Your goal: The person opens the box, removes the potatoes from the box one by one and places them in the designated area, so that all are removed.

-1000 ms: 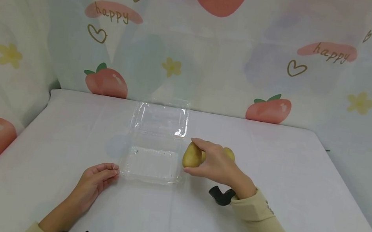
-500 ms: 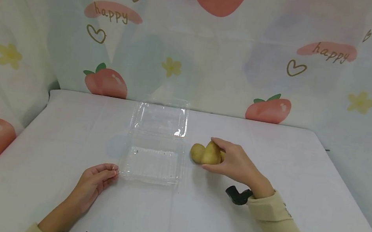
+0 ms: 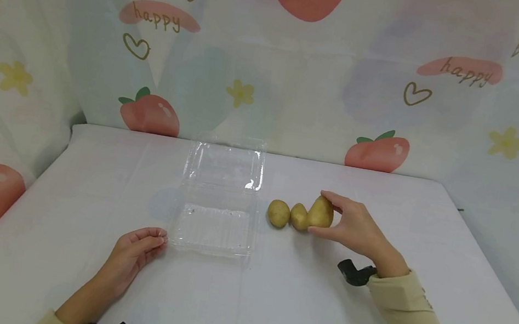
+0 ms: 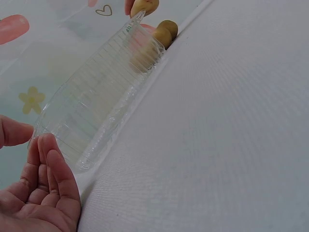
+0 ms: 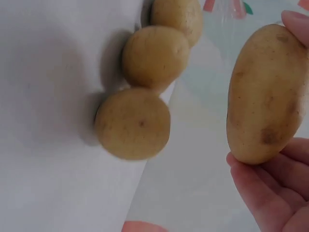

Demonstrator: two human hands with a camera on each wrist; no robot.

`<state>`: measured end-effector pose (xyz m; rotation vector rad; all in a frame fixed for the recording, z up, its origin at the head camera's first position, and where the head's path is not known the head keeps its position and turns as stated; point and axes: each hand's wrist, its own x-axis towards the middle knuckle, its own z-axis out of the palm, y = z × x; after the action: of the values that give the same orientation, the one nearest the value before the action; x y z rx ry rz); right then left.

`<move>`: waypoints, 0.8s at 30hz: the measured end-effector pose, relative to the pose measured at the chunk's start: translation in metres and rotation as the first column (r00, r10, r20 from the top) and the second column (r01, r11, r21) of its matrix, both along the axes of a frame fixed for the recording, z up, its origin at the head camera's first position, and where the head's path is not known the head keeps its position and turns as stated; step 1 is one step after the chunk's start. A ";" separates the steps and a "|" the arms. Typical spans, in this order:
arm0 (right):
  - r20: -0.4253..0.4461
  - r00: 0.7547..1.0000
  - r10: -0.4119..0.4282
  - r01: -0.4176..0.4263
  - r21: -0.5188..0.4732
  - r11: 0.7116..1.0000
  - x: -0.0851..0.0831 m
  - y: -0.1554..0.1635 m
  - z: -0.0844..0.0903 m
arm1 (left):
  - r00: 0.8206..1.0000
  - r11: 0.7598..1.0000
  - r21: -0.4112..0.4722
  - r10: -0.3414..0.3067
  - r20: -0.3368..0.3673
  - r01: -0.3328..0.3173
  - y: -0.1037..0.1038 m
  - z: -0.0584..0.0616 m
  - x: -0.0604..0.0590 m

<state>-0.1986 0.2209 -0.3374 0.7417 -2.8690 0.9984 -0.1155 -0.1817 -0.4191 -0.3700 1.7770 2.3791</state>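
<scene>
My right hand (image 3: 338, 220) pinches a long yellow potato (image 3: 321, 213) between thumb and fingers, just above the white table. It is at the right end of a row of loose potatoes (image 3: 278, 213), (image 3: 299, 217). In the right wrist view the held potato (image 5: 268, 92) sits beside three loose potatoes (image 5: 133, 123). A clear plastic clamshell box (image 3: 212, 227) lies open and empty left of the row, its lid (image 3: 224, 165) folded back. My left hand (image 3: 138, 247) rests on the table at the box's front left corner, fingers relaxed and holding nothing. The left wrist view shows the box wall (image 4: 96, 111) from the side.
A white cloth covers the table (image 3: 269, 307). A curtain printed with strawberries (image 3: 273, 64) hangs close behind the far edge and along the left side. The table's right edge (image 3: 485, 260) runs diagonally past my right arm.
My right hand has carried the potato to the right, from beside the box to the far end of the potato row. The left hand has stayed still.
</scene>
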 end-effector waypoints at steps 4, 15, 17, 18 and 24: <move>0.038 0.999 -0.003 0.004 -0.009 1.000 -0.003 0.016 -0.001 | 1.000 1.000 0.005 -0.004 0.003 0.004 0.001 0.000 -0.001; 0.104 0.995 0.012 -0.014 0.022 1.000 -0.010 0.041 -0.004 | 1.000 1.000 0.001 0.005 0.001 -0.005 0.000 -0.001 0.000; 0.109 0.994 0.010 -0.014 0.041 0.999 -0.013 0.045 -0.005 | 1.000 1.000 0.008 0.003 0.000 -0.003 0.000 -0.002 0.000; 0.112 0.994 0.008 -0.014 0.051 0.999 -0.014 0.047 -0.005 | 1.000 1.000 0.012 0.002 0.000 -0.002 0.000 -0.002 0.000; 0.139 0.990 0.011 -0.022 0.075 0.997 -0.022 0.057 -0.007 | 1.000 1.000 0.015 0.002 -0.009 -0.002 -0.001 -0.003 -0.001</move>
<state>-0.2203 0.2775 -0.3447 0.7300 -3.0398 0.9843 -0.1161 -0.1825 -0.4221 -0.3608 1.7622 2.3979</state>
